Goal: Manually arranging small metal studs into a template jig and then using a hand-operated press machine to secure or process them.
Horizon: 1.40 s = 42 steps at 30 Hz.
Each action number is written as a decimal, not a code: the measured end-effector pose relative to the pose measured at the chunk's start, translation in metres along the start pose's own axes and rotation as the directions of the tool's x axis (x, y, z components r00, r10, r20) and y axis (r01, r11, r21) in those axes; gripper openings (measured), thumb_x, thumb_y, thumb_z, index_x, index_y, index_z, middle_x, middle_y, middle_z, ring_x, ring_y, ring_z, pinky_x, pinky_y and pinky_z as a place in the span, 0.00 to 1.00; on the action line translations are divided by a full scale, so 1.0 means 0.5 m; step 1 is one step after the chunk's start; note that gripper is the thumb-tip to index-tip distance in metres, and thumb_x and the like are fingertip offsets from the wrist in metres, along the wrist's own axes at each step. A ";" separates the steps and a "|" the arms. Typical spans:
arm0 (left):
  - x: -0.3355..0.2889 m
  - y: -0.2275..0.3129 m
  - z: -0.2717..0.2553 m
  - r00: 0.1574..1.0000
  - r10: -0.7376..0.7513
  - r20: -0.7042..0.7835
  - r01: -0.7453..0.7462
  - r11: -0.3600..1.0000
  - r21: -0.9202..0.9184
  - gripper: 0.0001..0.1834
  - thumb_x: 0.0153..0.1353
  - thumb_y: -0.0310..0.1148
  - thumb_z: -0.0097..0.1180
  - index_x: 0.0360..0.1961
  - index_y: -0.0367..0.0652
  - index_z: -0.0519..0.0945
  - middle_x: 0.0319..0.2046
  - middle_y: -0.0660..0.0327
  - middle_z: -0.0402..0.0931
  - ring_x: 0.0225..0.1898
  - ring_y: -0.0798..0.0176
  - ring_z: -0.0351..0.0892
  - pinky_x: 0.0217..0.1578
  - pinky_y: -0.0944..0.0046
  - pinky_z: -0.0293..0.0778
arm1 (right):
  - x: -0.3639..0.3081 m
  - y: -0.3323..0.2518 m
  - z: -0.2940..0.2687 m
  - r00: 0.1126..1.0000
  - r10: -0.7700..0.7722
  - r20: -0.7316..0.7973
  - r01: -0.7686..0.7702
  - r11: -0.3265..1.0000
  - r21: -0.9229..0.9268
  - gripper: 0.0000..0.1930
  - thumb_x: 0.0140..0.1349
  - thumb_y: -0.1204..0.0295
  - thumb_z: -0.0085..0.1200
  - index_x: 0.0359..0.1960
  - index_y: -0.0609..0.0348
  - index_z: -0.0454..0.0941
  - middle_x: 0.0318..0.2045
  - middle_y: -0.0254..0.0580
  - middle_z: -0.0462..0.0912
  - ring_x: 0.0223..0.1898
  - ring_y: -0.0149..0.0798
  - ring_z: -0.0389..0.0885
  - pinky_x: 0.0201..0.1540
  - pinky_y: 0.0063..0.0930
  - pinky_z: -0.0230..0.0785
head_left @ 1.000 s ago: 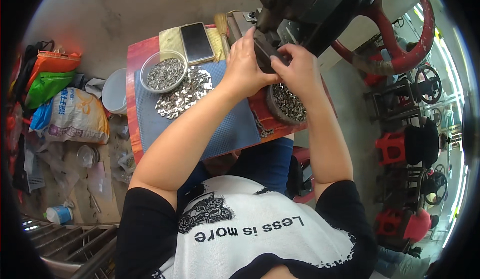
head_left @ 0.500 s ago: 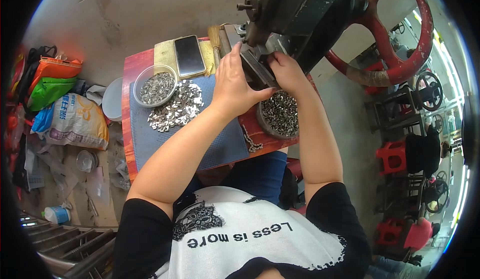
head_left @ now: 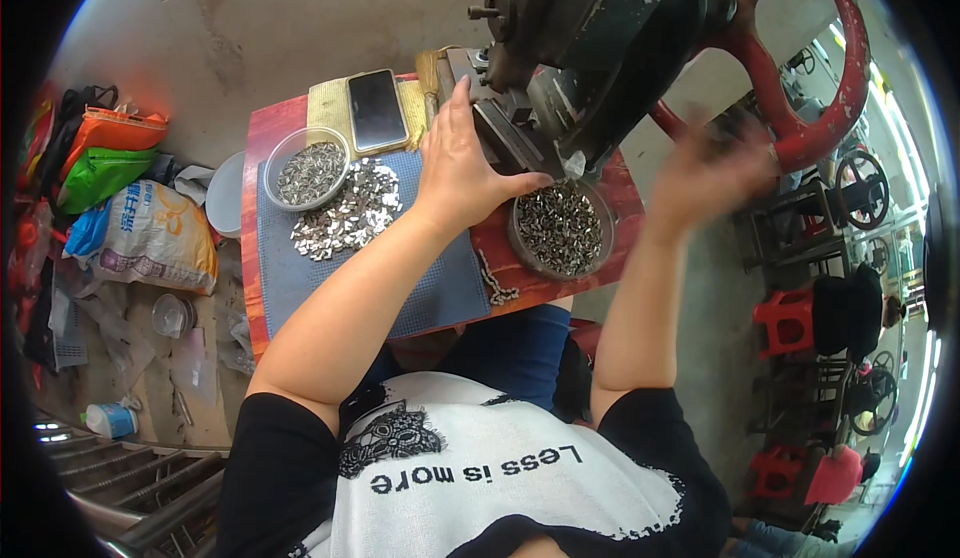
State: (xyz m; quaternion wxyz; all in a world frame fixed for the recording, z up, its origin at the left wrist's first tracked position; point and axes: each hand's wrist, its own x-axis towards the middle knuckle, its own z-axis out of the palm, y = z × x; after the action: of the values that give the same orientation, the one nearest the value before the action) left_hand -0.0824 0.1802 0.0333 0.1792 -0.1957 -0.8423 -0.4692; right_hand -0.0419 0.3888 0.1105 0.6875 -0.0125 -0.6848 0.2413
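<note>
My left hand rests against the side of a metal die block at the base of a dark green hand press. Its fingers are stretched upward and the thumb reaches along the block's near end. Smeared by motion, my right hand is off the table beside the lower part of the press's red handwheel; its fingers cannot be made out. Just below the block stands a round clear tub full of small metal pieces.
Left of my arm, a blue mat bears a pile of flat shiny pieces and a clear bowl of small metal parts. Behind are a phone on a yellow cloth and a brush. Bags lie left; other presses stand right.
My right hand has left the die block and swung right toward the handwheel, uncovering the block and the tub of metal pieces. My left hand has stayed by the block.
</note>
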 end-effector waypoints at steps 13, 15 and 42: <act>0.062 -0.052 0.008 0.994 0.066 0.083 -0.062 0.997 -0.051 0.79 0.30 0.51 0.82 0.74 0.29 0.40 0.62 0.46 0.65 0.67 0.45 0.61 0.71 0.48 0.46 | 0.272 0.192 -0.144 0.979 0.096 0.180 -0.006 0.897 -0.443 0.29 0.54 0.71 0.67 0.53 0.71 0.65 0.43 0.56 0.80 0.39 0.48 0.85 0.45 0.40 0.77; 0.104 -0.086 0.011 0.986 0.070 0.154 -0.046 0.987 -0.155 0.79 0.29 0.52 0.82 0.73 0.27 0.42 0.61 0.45 0.68 0.68 0.45 0.61 0.71 0.50 0.48 | 0.336 0.192 -0.142 0.944 0.214 0.251 -0.108 0.919 -0.378 0.25 0.56 0.72 0.66 0.52 0.69 0.68 0.39 0.51 0.81 0.34 0.40 0.85 0.40 0.35 0.77; 0.007 -0.013 0.004 0.998 0.020 0.063 -0.021 0.999 0.026 0.78 0.31 0.59 0.79 0.72 0.27 0.43 0.60 0.45 0.66 0.67 0.46 0.62 0.72 0.43 0.40 | 0.130 0.201 -0.062 0.973 0.209 -0.094 -0.192 0.968 0.158 0.18 0.54 0.82 0.57 0.47 0.70 0.71 0.25 0.45 0.81 0.19 0.36 0.81 0.24 0.29 0.77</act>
State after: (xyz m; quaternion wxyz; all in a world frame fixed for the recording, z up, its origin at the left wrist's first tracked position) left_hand -0.0890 0.1796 0.0294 0.1602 -0.2165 -0.8516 -0.4496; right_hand -0.0478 0.5100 0.1343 0.6951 -0.0438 -0.6214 0.3588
